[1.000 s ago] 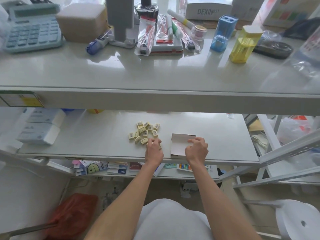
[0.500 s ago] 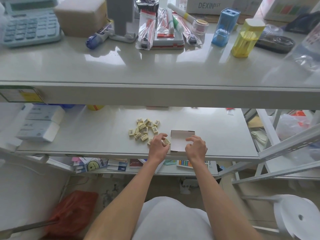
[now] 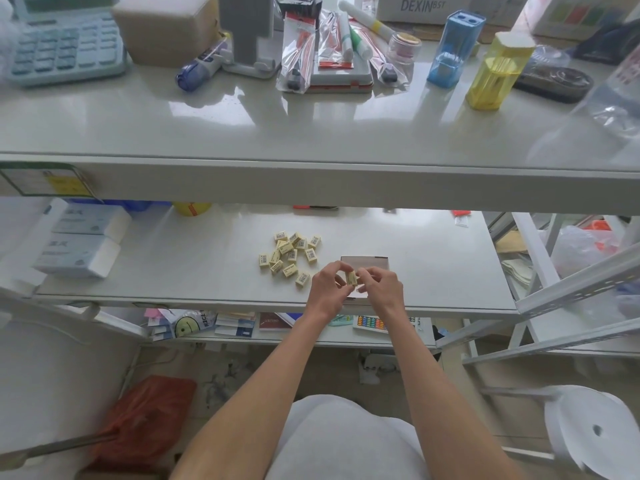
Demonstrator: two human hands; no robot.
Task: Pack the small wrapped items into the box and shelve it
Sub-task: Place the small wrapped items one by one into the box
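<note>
Together, both hands [image 3: 353, 289] around one wrapped item [image 3: 351, 279]

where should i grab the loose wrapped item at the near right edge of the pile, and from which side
Pinch the wrapped item across its two long sides, coming straight down from above. It lies flat on the shelf, slightly apart from the pile, so its sides look free. The left hand is nearest, though both hands now hold another piece.
</note>
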